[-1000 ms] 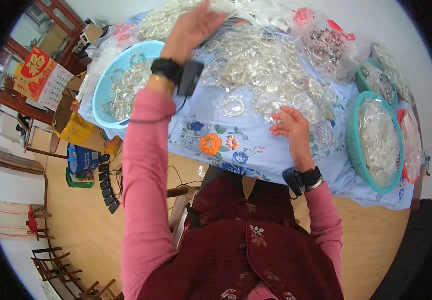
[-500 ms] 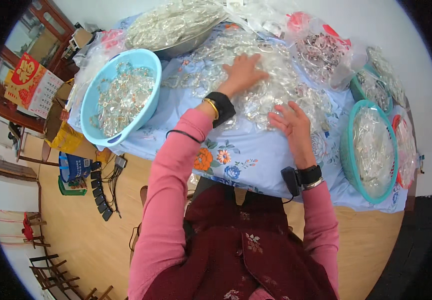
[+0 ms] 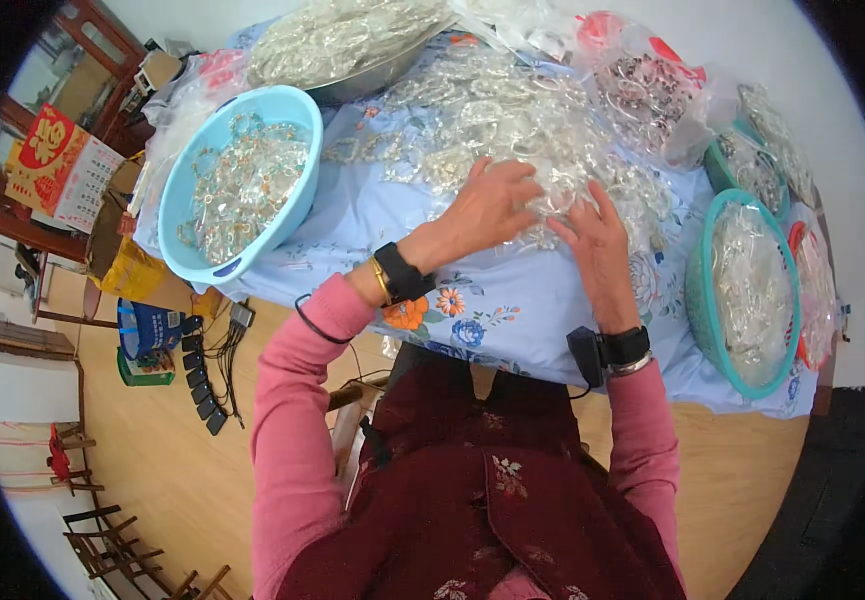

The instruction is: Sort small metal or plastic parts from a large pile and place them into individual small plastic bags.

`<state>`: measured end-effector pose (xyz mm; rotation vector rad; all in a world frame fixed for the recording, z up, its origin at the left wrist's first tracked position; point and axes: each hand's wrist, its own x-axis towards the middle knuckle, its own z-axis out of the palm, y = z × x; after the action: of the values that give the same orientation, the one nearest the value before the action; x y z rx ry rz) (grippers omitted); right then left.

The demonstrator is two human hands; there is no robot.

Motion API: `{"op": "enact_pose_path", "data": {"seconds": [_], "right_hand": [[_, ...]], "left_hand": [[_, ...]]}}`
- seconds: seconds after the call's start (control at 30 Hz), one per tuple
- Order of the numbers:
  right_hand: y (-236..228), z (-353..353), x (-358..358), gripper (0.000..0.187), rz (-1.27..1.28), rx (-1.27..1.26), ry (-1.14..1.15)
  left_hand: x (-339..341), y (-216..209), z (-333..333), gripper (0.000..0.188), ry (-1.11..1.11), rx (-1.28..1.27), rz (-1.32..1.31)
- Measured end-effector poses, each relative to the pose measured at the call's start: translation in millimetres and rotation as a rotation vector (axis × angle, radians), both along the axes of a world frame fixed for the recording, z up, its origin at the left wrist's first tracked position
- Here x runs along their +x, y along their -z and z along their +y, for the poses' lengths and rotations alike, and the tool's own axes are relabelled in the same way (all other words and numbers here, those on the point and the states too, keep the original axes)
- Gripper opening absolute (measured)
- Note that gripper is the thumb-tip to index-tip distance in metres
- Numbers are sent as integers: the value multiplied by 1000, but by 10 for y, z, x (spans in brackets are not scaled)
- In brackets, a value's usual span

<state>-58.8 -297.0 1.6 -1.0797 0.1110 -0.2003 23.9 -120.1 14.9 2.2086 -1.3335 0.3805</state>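
Observation:
A broad heap of small clear plastic packets point(image 3: 512, 105) with silvery, ring-like trinkets in them covers the far middle of the table. At the heap's near edge, my left hand point(image 3: 492, 207) is palm down with bent fingers apart, touching the packets. Close on its right, my right hand point(image 3: 597, 240) has its thumb and fingers spread, with the fingertips at the same packets. I make out nothing gripped in either hand. A light blue basin point(image 3: 174, 215) with similar packets, some with orange and green pieces, stands left of the heap.
The table bears a blue flowered cloth point(image 3: 347, 235). A metal bowl point(image 3: 377, 78) heaped with packets is at the back. On the right are a plastic bag of dark trinkets point(image 3: 642, 105), a turquoise basket point(image 3: 704, 300) and a red basket point(image 3: 805, 345). Black devices with cables point(image 3: 202, 390) lie on the floor.
My left hand has drawn back toward me from the middle of the heap, its fingers now bent beside my right hand. My right hand has shifted slightly, still spread.

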Motion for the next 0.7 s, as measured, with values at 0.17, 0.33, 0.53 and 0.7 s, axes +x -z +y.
{"op": "enact_pose_path", "data": {"seconds": [0.17, 0.33, 0.53, 0.7], "right_hand": [[-88, 47, -99, 61, -1, 2, 21], [-88, -93, -74, 47, -1, -465, 125], [-161, -222, -127, 41, -234, -1345, 562], [-258, -211, -191, 37, -32, -603, 354]], "left_hand": [[680, 82, 210, 34, -365, -326, 117], [1104, 131, 141, 27, -411, -182, 239], [940, -17, 216, 23, -471, -440, 301], [324, -329, 199, 24, -197, -892, 1175]]}}
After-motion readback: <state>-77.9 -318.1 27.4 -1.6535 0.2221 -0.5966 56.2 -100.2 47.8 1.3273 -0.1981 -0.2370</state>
